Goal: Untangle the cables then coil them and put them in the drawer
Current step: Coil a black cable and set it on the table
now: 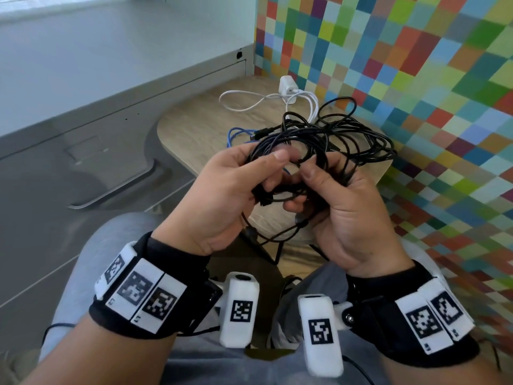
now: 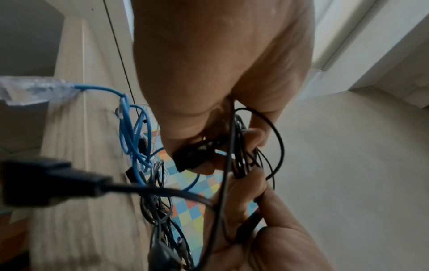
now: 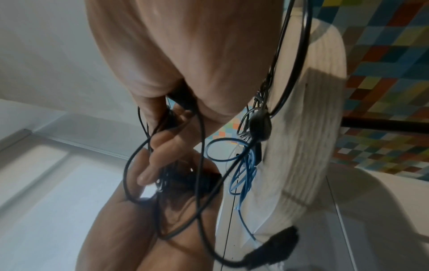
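Note:
A tangle of black cables (image 1: 327, 140) is lifted above the front of a small wooden table (image 1: 200, 126). My left hand (image 1: 236, 184) grips its near strands, thumb and fingers curled round them. My right hand (image 1: 333, 190) pinches strands of the same bundle beside it. A blue cable (image 1: 236, 134) lies behind the hands; in the left wrist view the blue cable (image 2: 132, 132) hangs knotted into the black cables (image 2: 239, 150). A white cable (image 1: 249, 102) with its white charger (image 1: 287, 86) rests at the table's far end. A black plug (image 2: 46, 181) dangles; the same black plug (image 3: 274, 245) shows low in the right wrist view.
A checkered multicoloured wall (image 1: 416, 79) closes off the right side. A grey cabinet front (image 1: 83, 120) with a recessed handle runs along the left. The table's black legs (image 1: 272, 248) stand between my knees.

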`<state>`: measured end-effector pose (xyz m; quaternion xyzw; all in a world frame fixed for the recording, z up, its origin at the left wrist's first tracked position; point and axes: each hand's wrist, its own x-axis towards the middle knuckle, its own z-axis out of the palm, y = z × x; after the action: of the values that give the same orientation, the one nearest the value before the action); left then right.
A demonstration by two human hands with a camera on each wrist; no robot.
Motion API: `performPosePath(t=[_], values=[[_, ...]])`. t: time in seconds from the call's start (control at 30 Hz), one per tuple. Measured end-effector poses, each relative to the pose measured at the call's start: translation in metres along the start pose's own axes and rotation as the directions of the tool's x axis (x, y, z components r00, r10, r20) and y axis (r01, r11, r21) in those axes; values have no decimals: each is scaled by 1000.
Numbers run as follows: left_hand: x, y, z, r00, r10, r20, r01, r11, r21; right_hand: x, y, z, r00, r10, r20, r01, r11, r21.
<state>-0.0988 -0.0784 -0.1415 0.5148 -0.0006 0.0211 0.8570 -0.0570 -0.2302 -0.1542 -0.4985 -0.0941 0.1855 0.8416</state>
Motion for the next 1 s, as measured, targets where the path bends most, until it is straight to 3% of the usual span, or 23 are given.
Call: performPosePath(t=[0.1,0.3,0.6,0.77,0.9,1.0], values=[[3,0,0,993,16,-121,-20,999,-28,0,0,0,999,29,31,-27,997,-67],[6,19,-8,959,24,-283,-121,936,-331,3,-9,-12,999,-10,31,14,991,-131],[2,19,-7,977,138,-163,-173,959,-225,7,-11,-19,993,-105,-58,88,966,-243],[1,21,-2,978,96,-184,-133,970,-203,9,-6,-21,980,-185,-73,149,926,-346],[0,23,-4,969,130,-209,-177,958,-227,7,-5,-23,971,-238,-25,180,795,-579],[2,24,-9,958,168,-233,-226,941,-251,4,-7,-22,985,-170,40,154,742,-652]])
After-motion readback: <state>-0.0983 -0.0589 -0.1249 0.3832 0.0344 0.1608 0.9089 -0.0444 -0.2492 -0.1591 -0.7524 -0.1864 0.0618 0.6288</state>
